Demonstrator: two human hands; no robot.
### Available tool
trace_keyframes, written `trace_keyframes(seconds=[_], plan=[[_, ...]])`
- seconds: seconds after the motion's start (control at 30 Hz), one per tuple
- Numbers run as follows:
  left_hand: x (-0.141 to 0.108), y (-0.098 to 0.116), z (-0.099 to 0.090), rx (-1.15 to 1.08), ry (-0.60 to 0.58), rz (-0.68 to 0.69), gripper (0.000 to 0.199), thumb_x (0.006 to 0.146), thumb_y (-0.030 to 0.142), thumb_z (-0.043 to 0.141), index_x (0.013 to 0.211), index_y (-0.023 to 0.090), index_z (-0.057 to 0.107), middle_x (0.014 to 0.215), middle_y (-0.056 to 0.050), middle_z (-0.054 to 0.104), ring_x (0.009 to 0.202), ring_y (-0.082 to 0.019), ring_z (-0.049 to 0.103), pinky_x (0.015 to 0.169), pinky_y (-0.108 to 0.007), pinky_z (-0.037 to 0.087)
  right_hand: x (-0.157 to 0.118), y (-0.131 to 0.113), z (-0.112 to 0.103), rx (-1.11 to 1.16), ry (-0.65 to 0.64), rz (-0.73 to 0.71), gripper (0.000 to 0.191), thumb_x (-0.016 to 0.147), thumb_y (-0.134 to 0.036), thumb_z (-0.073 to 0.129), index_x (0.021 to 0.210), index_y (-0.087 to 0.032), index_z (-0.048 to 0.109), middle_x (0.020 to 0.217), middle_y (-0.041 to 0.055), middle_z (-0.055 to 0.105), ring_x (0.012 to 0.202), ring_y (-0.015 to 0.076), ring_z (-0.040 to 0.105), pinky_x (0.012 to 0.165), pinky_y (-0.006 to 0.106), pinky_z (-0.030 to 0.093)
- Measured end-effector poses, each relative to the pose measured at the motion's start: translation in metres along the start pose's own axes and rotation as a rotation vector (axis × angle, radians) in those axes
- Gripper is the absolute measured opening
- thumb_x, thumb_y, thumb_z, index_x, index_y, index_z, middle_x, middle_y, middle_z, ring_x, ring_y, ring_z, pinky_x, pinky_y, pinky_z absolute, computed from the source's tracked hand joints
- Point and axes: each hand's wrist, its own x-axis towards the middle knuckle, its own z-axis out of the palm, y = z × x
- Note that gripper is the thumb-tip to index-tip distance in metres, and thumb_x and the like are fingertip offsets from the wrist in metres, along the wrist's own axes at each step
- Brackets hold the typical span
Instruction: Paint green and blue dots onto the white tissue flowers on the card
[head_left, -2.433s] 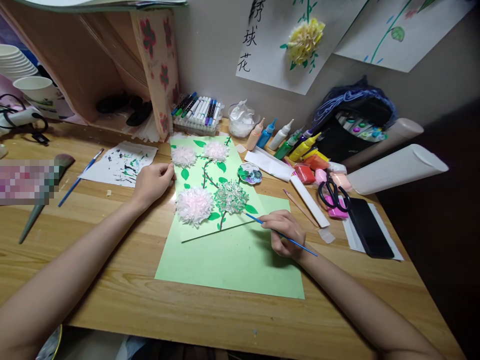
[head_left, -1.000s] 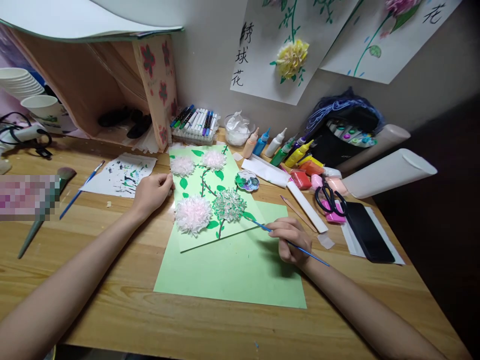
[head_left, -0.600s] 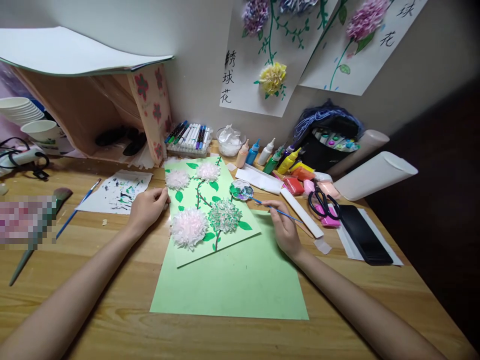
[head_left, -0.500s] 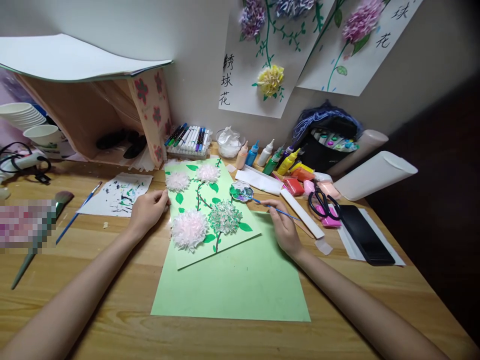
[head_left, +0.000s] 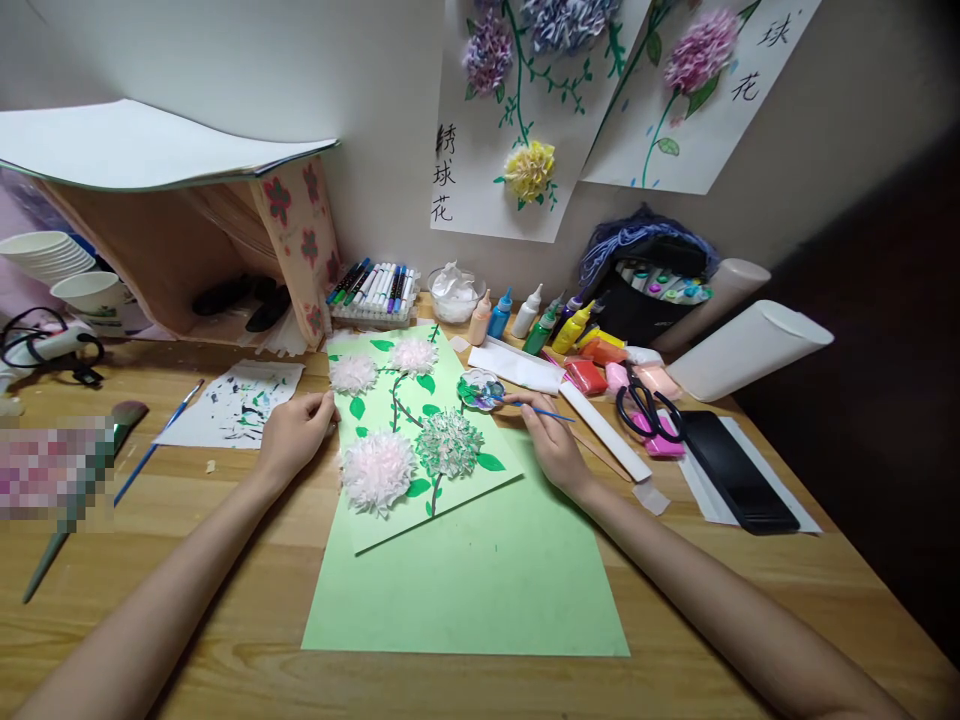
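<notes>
right hand (head_left: 553,440): fingertips pinched round a thin brush (head_left: 555,413), rest of fingers curled below. brush's long axis runs nearly flat across the view, tail end to the right & a bit lower, bristle end left, at the paint dish (head_left: 481,390). so dish lies just beyond the pinch, up & left of the right hand, which is def. the nearer one; left hand (head_left: 296,435) is across the card (head_left: 474,487), on its far side. bristle end is at the dish's right part; too small to tell if it's in wet paint. dish overlaps the card's right edge in this view, can't tell if it sits on card or table. left hand: fingers curled in, tips at card's left edge, approx. touching; can't tell if they grip it or just rest there. card lies askew on a bigger green sheet (head_left: 465,600), w/ a green-white flower (head_left: 449,443) on the dish side, btwn right hand & the big pink flower (head_left: 378,472). paint bottles (head_left: 538,335) stand behind the dish; scissors (head_left: 651,410) & phone (head_left: 741,472) off to the right, well apart from the brush.
</notes>
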Motion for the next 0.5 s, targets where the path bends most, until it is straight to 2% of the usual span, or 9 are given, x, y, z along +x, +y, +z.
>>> trace_keyframes(seconds=[0.5], plan=[[0.0001,0.0006,-0.0003,0.0,-0.002,0.003,0.043,0.09,0.049,0.042,0.065,0.022,0.064,0.062,-0.001,0.066,0.065,-0.021,0.06,0.063,-0.029,0.037,-0.0007,0.0001,0.0001,0.002,-0.073,-0.001,0.033,0.102,-0.038,0.037,0.115,-0.026,0.065,0.11,0.0052,0.07,0.114,0.0239,0.058,0.1,0.042,0.044]])
